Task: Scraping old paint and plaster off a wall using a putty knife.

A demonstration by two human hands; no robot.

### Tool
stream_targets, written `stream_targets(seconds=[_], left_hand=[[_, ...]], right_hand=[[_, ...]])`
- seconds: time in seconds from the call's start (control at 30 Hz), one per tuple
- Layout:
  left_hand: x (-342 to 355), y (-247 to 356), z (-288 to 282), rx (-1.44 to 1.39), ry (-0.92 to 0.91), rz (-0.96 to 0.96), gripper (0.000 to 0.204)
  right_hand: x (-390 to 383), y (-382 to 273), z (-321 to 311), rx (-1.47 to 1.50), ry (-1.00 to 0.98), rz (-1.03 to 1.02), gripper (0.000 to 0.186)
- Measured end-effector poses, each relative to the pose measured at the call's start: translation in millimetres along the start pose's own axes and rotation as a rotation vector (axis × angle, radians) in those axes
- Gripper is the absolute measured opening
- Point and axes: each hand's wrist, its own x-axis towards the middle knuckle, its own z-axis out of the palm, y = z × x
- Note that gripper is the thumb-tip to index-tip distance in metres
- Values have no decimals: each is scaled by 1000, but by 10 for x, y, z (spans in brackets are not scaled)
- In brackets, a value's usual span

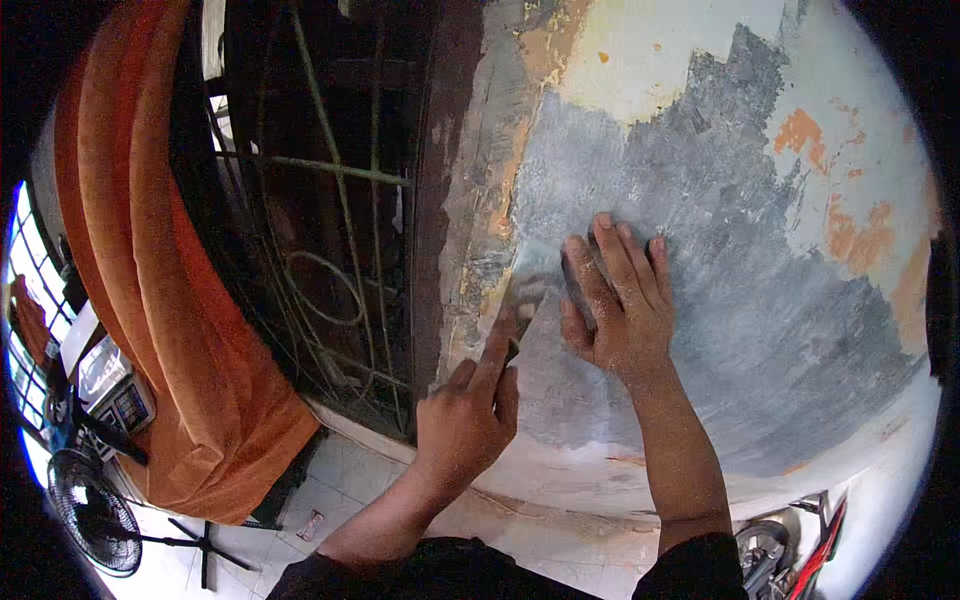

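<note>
A patch of grey, half-scraped wall point(720, 330) fills the middle, with cream paint and orange spots around it. My left hand point(465, 415) is closed round a scraper point(528, 293), index finger stretched along it. Its blade is smeared by motion and meets the wall close to the rough edge beside the window frame. Pressed flat to the grey surface, just right of the blade, is my right hand point(630, 315), fingers stretched and slightly apart. A dark sliver shows along its left side; I cannot tell whether it is shadow or something under the palm.
Left of the wall edge is a dark window with a metal grille point(345, 172). An orange curtain point(170, 300) hangs farther left. A black standing fan point(95, 510) stands on the tiled floor point(345, 470) at lower left. Metal and red items point(790, 550) lie at lower right.
</note>
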Motion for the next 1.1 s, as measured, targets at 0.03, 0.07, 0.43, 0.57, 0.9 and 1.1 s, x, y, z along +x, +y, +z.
stream_targets(seconds=[0.03, 0.07, 0.43, 0.57, 0.9, 1.1], left_hand=[[97, 59, -48, -1, -6, -2, 69], [189, 117, -102, 5, -19, -10, 69], [-40, -48, 10, 37, 17, 13, 71], [-207, -137, 57, 19, -124, -91, 68], [-156, -133, -160, 64, -220, -104, 67], [-108, -106, -205, 1, -257, -127, 64]], right_hand=[[-18, -6, 3, 1, -5, 3, 50], [-42, -5, 10, 9, -19, 33, 50], [-38, -14, 68, 11, -6, 37, 51], [-73, -3, 74, -19, -31, 53, 50], [-69, -50, 84, -70, -24, 70, 48], [-68, -56, 103, -85, -8, 73, 47]])
